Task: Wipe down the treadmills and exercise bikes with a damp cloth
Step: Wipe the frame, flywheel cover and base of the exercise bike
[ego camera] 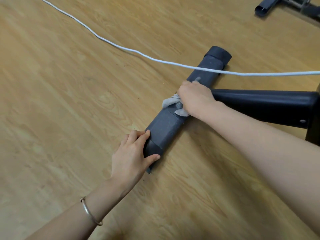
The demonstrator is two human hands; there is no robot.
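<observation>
Right hand presses the grey cloth onto the base bar; left hand grips its end cap. Recommend firm full-length strokes (bolt recess included).

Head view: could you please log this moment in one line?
right hand presses cloth on middle of base bar | left hand grips its near end | white cable crosses far end

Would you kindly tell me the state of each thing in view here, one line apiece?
Bar: lying flat on the floor, dusty.
Cloth: crumpled, pressed on the bar's middle.
Right hand: grips the cloth.
Left hand: fingers curled round the bar's near end.
Cable: crosses over the bar's far half; contact unclear.
Beam: meets the bar behind the right hand.
</observation>
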